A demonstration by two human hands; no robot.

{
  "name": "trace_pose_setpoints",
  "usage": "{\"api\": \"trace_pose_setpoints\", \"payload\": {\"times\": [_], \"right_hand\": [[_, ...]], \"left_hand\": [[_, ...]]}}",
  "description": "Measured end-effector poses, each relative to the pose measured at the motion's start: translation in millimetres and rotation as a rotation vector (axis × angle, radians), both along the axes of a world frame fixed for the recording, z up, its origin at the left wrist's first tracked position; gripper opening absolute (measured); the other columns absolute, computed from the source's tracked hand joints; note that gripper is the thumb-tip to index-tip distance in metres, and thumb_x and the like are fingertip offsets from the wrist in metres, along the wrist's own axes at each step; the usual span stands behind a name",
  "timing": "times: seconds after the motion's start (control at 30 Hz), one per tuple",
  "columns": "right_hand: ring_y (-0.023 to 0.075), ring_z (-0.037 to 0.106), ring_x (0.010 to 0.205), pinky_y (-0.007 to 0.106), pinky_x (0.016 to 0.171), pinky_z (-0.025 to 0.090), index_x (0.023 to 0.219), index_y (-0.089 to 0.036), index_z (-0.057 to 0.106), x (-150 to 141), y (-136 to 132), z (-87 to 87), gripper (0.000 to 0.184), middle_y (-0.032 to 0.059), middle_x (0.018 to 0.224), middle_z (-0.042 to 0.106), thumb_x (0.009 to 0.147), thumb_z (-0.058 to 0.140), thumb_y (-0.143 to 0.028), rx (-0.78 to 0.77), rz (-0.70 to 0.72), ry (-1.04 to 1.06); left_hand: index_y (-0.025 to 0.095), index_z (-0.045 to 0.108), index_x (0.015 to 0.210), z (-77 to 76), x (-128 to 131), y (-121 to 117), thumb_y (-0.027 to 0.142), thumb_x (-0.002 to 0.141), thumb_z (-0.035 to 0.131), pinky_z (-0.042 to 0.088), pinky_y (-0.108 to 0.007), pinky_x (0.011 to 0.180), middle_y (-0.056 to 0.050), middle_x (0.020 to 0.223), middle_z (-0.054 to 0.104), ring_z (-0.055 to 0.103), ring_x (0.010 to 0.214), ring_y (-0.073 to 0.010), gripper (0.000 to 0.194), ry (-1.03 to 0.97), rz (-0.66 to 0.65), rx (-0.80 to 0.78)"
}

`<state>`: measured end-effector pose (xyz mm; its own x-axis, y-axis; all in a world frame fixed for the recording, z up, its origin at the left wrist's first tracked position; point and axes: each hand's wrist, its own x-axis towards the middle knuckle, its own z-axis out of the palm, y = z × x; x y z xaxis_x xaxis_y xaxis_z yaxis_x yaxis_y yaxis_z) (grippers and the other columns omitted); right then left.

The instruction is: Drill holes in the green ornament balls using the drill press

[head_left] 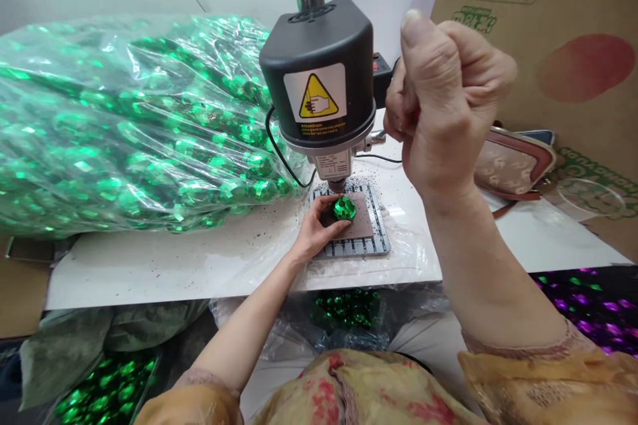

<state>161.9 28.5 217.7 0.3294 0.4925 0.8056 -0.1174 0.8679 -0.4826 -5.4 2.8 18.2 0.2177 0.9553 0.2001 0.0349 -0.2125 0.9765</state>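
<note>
My left hand (319, 226) pinches a shiny green faceted ball (343, 208) between thumb and fingers. The ball rests on a brown board (363, 216), which lies on the slotted metal base (381, 232) of a small bench drill press (319, 80). Right above the ball is the chuck (337, 184); whether a bit touches the ball cannot be made out. Raised at the right of the press's head, my right hand (443, 93) is closed in a fist around the press's lever handle, which the fingers mostly hide.
A big clear bag (134, 126) of green faceted balls fills the table's left side. Dark shavings dot the white table (199, 265). At right are a purse (516, 159) and a large carton (558, 6). More green balls (107, 382) and purple ones (598, 312) lie below table level.
</note>
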Motion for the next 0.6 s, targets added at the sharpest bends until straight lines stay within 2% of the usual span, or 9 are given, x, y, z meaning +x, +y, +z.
{"api": "trace_pose_setpoints", "payload": {"times": [0.13, 0.33, 0.47, 0.6], "right_hand": [[0.0069, 0.023, 0.038, 0.031, 0.039, 0.018, 0.052, -0.023, 0.031, 0.5, -0.7, -0.3, 0.056, -0.006, 0.044, 0.025, 0.082, 0.067, -0.055, 0.003, 0.016, 0.004], [0.0044, 0.025, 0.042, 0.028, 0.045, 0.019, 0.056, -0.02, 0.027, -4.1, -4.9, -11.4, 0.05, -0.0057, 0.048, 0.024, 0.092, 0.061, -0.029, 0.069, -0.093, 0.026], [0.0066, 0.028, 0.042, 0.032, 0.047, 0.017, 0.054, -0.019, 0.026, -4.2, -18.7, -23.3, 0.052, -0.0042, 0.046, 0.024, 0.089, 0.062, -0.028, 0.022, -0.168, 0.051], [0.0078, 0.024, 0.042, 0.034, 0.048, 0.016, 0.053, -0.018, 0.02, 1.7, -30.3, -34.8, 0.058, -0.0027, 0.045, 0.025, 0.086, 0.063, -0.036, -0.029, -0.123, 0.004]], "left_hand": [[0.021, 0.06, 0.12, -0.7, 1.5, -2.7, 0.035, 0.073, 0.088, 0.047, -0.044, 0.109, -0.011, 0.129, 0.067, 0.064, 0.121, -0.027, 0.056, -0.027, 0.006, 0.005], [0.022, 0.06, 0.121, -4.0, 1.0, -2.5, 0.036, 0.074, 0.087, 0.046, -0.045, 0.112, -0.011, 0.132, 0.066, 0.062, 0.124, -0.0273, 0.057, -0.019, 0.003, 0.018], [0.022, 0.06, 0.122, -4.9, 0.9, -2.7, 0.036, 0.075, 0.086, 0.045, -0.045, 0.112, -0.011, 0.131, 0.066, 0.061, 0.126, -0.0278, 0.056, -0.012, 0.004, 0.034], [0.022, 0.061, 0.12, -5.7, 0.2, -2.6, 0.035, 0.074, 0.087, 0.044, -0.045, 0.112, -0.01, 0.129, 0.067, 0.06, 0.128, -0.0285, 0.054, -0.016, 0.002, 0.056]]}}
